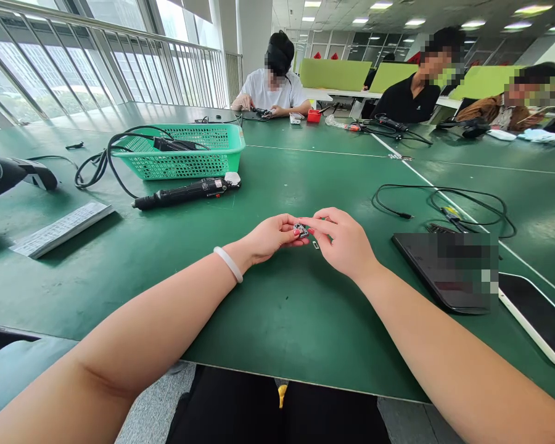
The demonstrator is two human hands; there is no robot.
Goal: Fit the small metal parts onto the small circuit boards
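Left hand and right hand pinch a small metal part; green basket beyond.

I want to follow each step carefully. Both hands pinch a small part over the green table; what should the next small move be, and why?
Probably the right hand should pick up the tiny piece lying on the table just below its fingers, while the left hand steadies the small part. That piece lies loose beside the part, and the screwdriver lies untouched.

A wide green table joined to others fills an open office, with tall windows behind a metal railing on the left, green partition screens beyond, and recessed ceiling lights glowing overhead.
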